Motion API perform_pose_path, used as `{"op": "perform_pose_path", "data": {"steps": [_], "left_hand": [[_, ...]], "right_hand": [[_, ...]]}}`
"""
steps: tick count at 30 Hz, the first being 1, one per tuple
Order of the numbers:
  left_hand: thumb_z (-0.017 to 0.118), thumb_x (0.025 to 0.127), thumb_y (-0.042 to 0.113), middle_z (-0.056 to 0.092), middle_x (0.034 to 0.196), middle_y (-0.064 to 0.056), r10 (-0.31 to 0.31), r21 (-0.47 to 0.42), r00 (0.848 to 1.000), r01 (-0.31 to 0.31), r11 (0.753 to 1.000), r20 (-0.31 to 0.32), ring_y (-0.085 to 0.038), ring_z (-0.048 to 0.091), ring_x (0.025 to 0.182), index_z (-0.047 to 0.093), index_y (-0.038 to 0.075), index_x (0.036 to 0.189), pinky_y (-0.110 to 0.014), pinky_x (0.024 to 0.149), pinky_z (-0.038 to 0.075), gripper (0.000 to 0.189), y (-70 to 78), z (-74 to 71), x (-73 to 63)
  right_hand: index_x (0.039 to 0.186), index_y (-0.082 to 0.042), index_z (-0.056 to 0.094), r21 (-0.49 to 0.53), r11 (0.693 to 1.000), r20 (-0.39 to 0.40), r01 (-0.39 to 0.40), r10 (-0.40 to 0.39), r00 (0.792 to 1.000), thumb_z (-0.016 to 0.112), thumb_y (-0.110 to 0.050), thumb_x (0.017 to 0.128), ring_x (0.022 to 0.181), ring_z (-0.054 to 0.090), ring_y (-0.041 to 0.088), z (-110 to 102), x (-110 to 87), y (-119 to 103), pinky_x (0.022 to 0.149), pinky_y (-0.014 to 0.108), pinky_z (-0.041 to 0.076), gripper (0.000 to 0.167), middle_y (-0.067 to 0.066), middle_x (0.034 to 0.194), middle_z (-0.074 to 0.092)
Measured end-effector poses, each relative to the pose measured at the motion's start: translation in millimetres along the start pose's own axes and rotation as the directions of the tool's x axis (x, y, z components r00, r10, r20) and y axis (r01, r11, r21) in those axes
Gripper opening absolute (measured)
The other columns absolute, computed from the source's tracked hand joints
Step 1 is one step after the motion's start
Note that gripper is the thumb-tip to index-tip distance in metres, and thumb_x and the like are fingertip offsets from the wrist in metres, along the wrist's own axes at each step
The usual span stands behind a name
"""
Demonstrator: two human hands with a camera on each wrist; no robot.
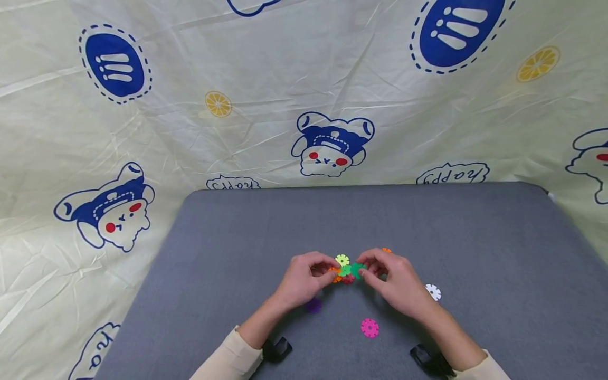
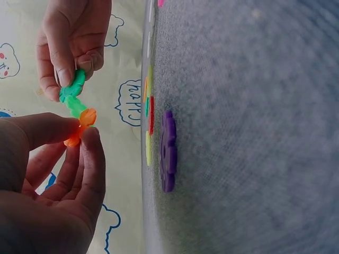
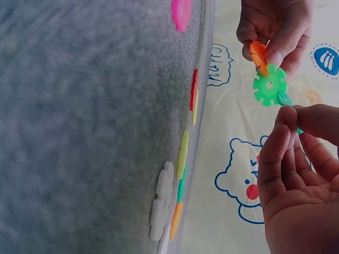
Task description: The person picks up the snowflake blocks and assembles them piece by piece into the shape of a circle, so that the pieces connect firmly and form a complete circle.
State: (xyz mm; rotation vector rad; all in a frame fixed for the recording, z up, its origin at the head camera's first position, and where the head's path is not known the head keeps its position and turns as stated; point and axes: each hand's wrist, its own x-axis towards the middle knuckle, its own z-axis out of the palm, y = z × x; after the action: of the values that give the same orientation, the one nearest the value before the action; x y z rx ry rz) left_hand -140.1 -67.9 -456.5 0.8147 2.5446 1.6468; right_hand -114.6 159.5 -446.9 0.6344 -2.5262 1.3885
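Observation:
Both hands are raised over the table, holding a short chain of notched plastic snowflake discs between them. My left hand (image 1: 301,279) pinches the orange disc (image 2: 72,139) at one end between thumb and fingers. A light green disc (image 3: 269,85) sits in the middle, slotted against the orange one. With thumb and forefinger, my right hand (image 1: 396,279) pinches the darker green disc (image 2: 72,91) at the other end, which meets the light green disc's edge. The discs stand at different angles to each other.
Loose discs lie on the grey table (image 1: 237,227): purple (image 1: 313,305) below the left hand, pink (image 1: 370,328) nearer the front, white (image 1: 433,292) by the right wrist. Yellow (image 1: 342,259) and red (image 1: 349,279) ones lie beyond the hands. A printed cloth (image 1: 266,63) hangs behind.

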Motion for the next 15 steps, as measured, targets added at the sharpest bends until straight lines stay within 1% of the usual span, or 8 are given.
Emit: {"op": "perform_pose_path", "data": {"steps": [2, 3, 6, 9, 10, 12, 15], "left_hand": [[0.073, 0.083, 0.007, 0.065, 0.081, 0.008, 0.004, 0.000, 1.000, -0.004, 1.000, 0.002, -0.006, 0.061, 0.069, 0.075, 0.012, 0.092, -0.023, 0.063, 0.054, 0.011, -0.2, 0.5, -0.4], [0.074, 0.083, 0.007, 0.065, 0.081, 0.007, -0.009, -0.020, 1.000, 0.009, 1.000, 0.007, -0.006, 0.061, 0.069, 0.075, 0.012, 0.093, -0.023, 0.063, 0.054, 0.011, -0.2, 0.8, -0.8], [0.074, 0.083, 0.006, 0.067, 0.080, 0.003, -0.075, -0.127, 0.997, 0.077, 0.989, 0.019, -0.010, 0.063, 0.067, 0.075, 0.011, 0.093, -0.026, 0.062, 0.055, 0.011, 1.1, 1.3, -1.4], [0.074, 0.084, 0.004, 0.069, 0.081, -0.002, -0.146, -0.217, 0.989, 0.149, 0.965, 0.029, -0.013, 0.064, 0.064, 0.075, 0.009, 0.093, -0.027, 0.060, 0.055, 0.011, 3.3, 1.9, -2.7], [0.074, 0.084, 0.004, 0.069, 0.082, -0.004, -0.153, -0.226, 0.988, 0.155, 0.962, 0.029, -0.013, 0.064, 0.064, 0.075, 0.008, 0.093, -0.027, 0.060, 0.055, 0.011, 5.0, 1.8, -3.0], [0.073, 0.084, 0.002, 0.069, 0.084, -0.007, -0.143, -0.208, 0.989, 0.145, 0.967, 0.025, -0.014, 0.064, 0.065, 0.075, 0.006, 0.094, -0.026, 0.060, 0.055, 0.011, 9.4, 1.5, -3.5], [0.072, 0.084, -0.001, 0.068, 0.085, -0.012, -0.117, -0.211, 0.993, 0.118, 0.970, 0.016, -0.019, 0.064, 0.066, 0.075, 0.000, 0.094, -0.026, 0.061, 0.054, 0.011, 23.2, -2.2, -3.7]], "right_hand": [[0.098, -0.017, 0.066, -0.001, 1.000, 0.001, 0.018, -0.018, 1.000, 0.075, -0.002, 0.081, 0.067, 0.057, 0.007, 1.4, -0.4, 0.3, 0.061, 0.024, 0.052, 0.025, -0.012, 0.079, 0.061], [0.097, -0.017, 0.066, 0.001, 1.000, 0.000, 0.027, -0.027, 1.000, 0.076, -0.001, 0.081, 0.066, 0.057, 0.006, 2.1, -0.6, 0.2, 0.061, 0.024, 0.052, 0.025, -0.012, 0.079, 0.061], [0.094, -0.016, 0.066, 0.019, 0.999, -0.012, 0.048, -0.048, 0.999, 0.076, 0.002, 0.079, 0.066, 0.059, 0.007, 3.7, -1.2, -0.8, 0.060, 0.024, 0.052, 0.025, -0.011, 0.080, 0.063], [0.090, -0.015, 0.065, 0.038, 0.998, -0.026, 0.044, -0.043, 0.999, 0.077, 0.005, 0.077, 0.066, 0.060, 0.007, 4.3, -1.6, -2.8, 0.060, 0.024, 0.052, 0.026, -0.010, 0.081, 0.065], [0.089, -0.014, 0.065, 0.043, 0.998, -0.026, 0.041, -0.040, 0.999, 0.077, 0.006, 0.077, 0.065, 0.060, 0.007, 4.4, -1.7, -3.4, 0.059, 0.024, 0.052, 0.026, -0.010, 0.081, 0.065], [0.087, -0.013, 0.065, 0.043, 0.999, -0.023, 0.033, -0.032, 0.999, 0.077, 0.007, 0.076, 0.064, 0.060, 0.008, 4.2, -1.6, -5.7, 0.058, 0.025, 0.053, 0.027, -0.008, 0.081, 0.065], [0.086, -0.010, 0.064, 0.047, 0.999, -0.026, 0.018, -0.017, 1.000, 0.076, 0.010, 0.075, 0.063, 0.060, 0.010, 3.7, -0.6, -12.6, 0.058, 0.027, 0.053, 0.026, -0.003, 0.080, 0.066]]}}
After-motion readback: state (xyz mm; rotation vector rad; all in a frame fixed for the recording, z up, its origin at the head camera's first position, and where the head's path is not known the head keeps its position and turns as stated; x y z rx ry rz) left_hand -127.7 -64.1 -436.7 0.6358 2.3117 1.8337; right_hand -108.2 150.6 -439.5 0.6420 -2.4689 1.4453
